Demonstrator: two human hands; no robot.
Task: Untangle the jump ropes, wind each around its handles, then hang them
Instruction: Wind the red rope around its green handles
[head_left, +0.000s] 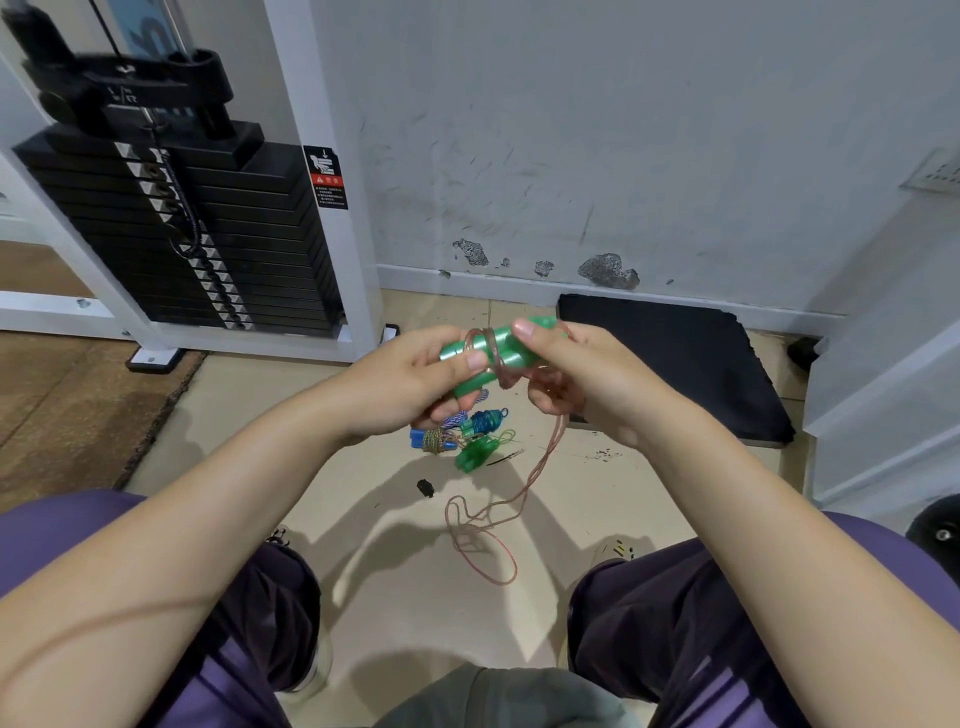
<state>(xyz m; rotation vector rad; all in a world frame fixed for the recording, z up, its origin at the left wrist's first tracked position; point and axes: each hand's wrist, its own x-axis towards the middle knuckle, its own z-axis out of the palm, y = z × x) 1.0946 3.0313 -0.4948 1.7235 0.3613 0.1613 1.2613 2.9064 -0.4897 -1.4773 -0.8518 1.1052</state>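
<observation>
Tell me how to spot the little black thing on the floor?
Start at the black weight stack, then drop to the tan floor between the knees. Below the pile of ropes lies the small black piece, alone, dark and ropeless.

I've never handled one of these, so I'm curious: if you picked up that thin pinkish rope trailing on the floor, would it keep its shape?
Probably not. The pinkish rope hangs limp from the green handles and lies in loose loops, so it looks floppy. It seems thin and light. Its glossy look suggests it may slip.
</observation>
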